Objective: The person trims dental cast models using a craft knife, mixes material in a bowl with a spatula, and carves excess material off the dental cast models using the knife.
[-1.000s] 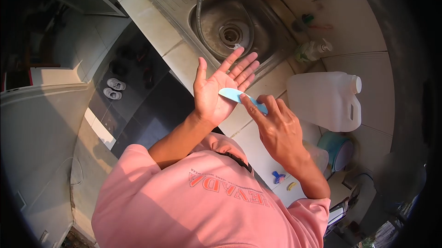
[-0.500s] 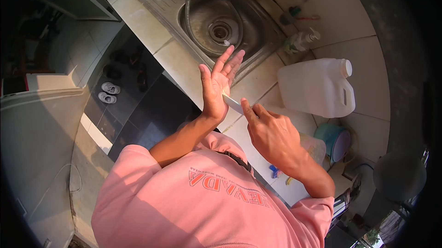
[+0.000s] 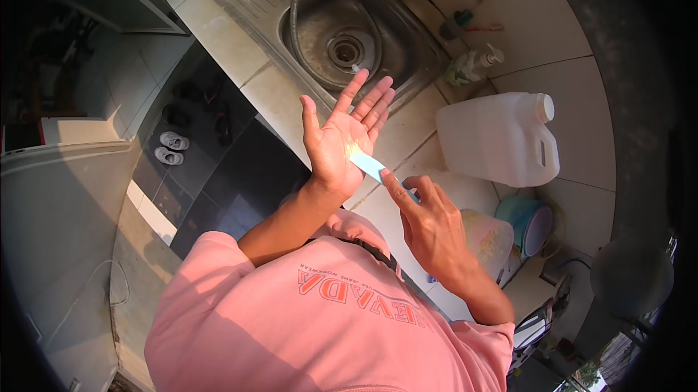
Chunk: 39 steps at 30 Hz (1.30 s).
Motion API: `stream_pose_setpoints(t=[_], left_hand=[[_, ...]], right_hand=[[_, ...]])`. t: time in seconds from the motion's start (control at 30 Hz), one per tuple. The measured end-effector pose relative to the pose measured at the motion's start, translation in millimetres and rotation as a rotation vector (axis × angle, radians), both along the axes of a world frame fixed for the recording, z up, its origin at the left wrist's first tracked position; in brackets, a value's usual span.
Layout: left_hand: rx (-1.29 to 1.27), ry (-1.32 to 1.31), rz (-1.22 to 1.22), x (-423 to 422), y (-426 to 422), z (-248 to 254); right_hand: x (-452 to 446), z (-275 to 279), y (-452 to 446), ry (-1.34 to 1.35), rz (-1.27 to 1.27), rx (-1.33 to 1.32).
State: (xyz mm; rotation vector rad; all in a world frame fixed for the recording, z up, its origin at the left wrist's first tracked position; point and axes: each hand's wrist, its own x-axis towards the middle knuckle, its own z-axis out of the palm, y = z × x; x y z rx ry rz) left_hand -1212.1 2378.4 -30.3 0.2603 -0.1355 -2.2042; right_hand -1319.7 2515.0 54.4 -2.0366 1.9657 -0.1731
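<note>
Right hand (image 3: 432,217) grasping pale-blue flat tool (image 3: 368,166), left hand (image 3: 336,143) spread — unclenched, pink shirt (image 3: 327,345) (inverted “NEVADA”, N partly hidden)

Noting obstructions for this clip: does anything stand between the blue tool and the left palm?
Nothing visible does. The right hand holds the blue tool with its tip right at the open left palm, and no object shows between them.
</note>
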Motion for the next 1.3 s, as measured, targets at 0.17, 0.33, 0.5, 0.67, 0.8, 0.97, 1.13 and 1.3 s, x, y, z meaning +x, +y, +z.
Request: stream_pose_setpoints(t=[0.17,0.33,0.5,0.67,0.8,0.97,1.13,1.3], left_hand=[[-0.086,-0.054,-0.027,0.0,4.8,2.8],[-0.423,-0.22,-0.013,-1.2,7.3,-3.3],[-0.635,-0.448,0.032,-2.1,12.2,-8.9],[-0.645,-0.411,0.025,-1.7,15.2,-9.7],[-0.592,-0.381,-0.006,-1.1,16.0,-8.8],[-0.449,-0.667,-0.293,-5.1,39.9,-32.9],[-0.394,-0.643,-0.853,-16.1,112.6,-63.9],[-0.453,-0.765,-0.932,-47.6,164.5,-80.6]], right_hand=[[-12.4,16.2,-7.8,0.042,-0.076,-0.087],[-5.6,7.2,-9.6,0.075,0.0,-0.051],[-11.0,5.7,-4.9,-0.203,-0.01,0.034],[-17.5,0.8,4.9,-0.635,-0.221,0.051],[-23.5,-0.6,18.0,-0.734,-0.376,0.167],[-28.8,-45.9,58.1,-0.93,-0.643,-0.032],[-14.0,-98.3,113.7,-0.59,-0.847,-0.247],[-2.3,-114.2,176.3,-0.434,-0.857,-0.371]])
